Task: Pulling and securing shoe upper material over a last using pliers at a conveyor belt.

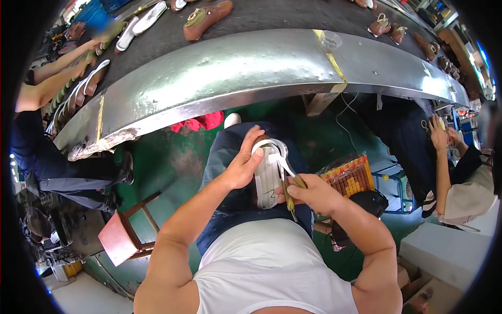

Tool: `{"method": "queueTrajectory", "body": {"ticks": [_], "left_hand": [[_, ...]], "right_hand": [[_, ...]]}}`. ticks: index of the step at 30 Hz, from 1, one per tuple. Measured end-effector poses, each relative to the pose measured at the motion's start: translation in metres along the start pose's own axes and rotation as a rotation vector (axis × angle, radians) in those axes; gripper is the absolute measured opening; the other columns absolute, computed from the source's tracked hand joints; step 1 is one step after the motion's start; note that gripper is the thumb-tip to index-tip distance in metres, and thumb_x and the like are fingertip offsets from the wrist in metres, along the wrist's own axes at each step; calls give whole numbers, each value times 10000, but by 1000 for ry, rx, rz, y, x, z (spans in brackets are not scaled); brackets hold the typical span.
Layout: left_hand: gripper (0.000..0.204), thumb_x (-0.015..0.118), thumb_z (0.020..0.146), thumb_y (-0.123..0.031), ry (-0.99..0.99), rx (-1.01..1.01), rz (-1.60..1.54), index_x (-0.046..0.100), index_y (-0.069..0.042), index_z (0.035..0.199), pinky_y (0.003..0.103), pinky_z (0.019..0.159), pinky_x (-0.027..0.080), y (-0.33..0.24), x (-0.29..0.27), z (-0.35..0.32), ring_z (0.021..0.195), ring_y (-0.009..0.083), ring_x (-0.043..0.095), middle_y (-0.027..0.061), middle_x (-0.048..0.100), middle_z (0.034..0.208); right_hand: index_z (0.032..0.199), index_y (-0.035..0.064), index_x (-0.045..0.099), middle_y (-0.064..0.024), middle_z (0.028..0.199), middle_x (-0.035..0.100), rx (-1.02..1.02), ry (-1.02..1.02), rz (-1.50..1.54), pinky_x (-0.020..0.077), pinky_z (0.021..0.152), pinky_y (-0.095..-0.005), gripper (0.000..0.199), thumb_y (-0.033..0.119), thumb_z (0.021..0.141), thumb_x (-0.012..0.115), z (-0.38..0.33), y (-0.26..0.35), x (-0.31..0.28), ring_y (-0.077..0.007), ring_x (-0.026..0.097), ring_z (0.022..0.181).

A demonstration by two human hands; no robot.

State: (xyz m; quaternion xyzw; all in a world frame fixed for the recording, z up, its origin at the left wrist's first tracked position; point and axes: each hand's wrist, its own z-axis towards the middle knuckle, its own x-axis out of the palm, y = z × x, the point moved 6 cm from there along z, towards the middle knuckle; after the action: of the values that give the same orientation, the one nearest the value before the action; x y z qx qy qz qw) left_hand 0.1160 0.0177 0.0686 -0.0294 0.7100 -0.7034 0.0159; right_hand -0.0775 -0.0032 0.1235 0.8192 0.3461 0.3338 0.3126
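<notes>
A brown shoe lies upside down across my lap, its pale, lined underside point(266, 183) facing up. My left hand point(244, 164) wraps round the toe end, with its thumb on the edge and its fingers along the far side. In my right hand point(316, 192) is a pair of pincers point(282, 161) with big curved metal jaws and yellowish handles. The jaws rest at the toe edge, close to my left thumb. Whether they bite on the material I cannot tell. My right fingers also lie against the shoe's side near the heel.
Ahead runs a metal-edged conveyor bench point(235, 60) bearing a brown shoe point(205, 20) and a clear plastic cup point(330, 41). A co-worker's arms point(57, 73) reach over shoes at left; another person's hands point(442, 133) work at right. A stool point(123, 238) and beaded seat mat point(349, 178) stand nearby.
</notes>
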Motion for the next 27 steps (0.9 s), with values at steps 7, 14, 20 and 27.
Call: {"method": "queueTrajectory", "body": {"ticks": [7, 14, 20, 27], "left_hand": [[466, 566, 969, -127, -100, 22, 182, 423, -29, 1402, 329, 1053, 397, -8, -4, 4, 1227, 223, 529, 147, 527, 1356], [637, 601, 909, 0, 250, -70, -45, 347, -71, 1489, 326, 1148, 271, -11, -21, 7, 1441, 198, 280, 121, 290, 1569], [510, 633, 931, -104, -5, -225, -176, 463, -57, 1410, 299, 994, 432, 4, -5, 11, 1144, 148, 532, 101, 537, 1325], [481, 649, 913, -102, -84, -177, 34, 511, -30, 1368, 299, 966, 463, 7, -6, 23, 1079, 161, 589, 106, 637, 1203]], "right_hand": [[955, -22, 589, -163, 787, 683, -244, -237, -811, 524, 676, -398, 224, 202, 954, 593, 21, 10, -27, -322, 679, 716], [1020, -9, 578, -230, 866, 669, -412, -467, -905, 509, 731, -479, 222, 195, 935, 602, 30, -14, -28, -420, 647, 831], [989, -2, 561, -253, 892, 661, -275, -438, -1139, 518, 736, -479, 216, 200, 925, 603, 9, 3, -17, -442, 642, 817], [989, -20, 552, -240, 861, 654, 37, -167, -493, 511, 711, -441, 265, 240, 944, 588, -4, 9, -16, -428, 640, 799]]}}
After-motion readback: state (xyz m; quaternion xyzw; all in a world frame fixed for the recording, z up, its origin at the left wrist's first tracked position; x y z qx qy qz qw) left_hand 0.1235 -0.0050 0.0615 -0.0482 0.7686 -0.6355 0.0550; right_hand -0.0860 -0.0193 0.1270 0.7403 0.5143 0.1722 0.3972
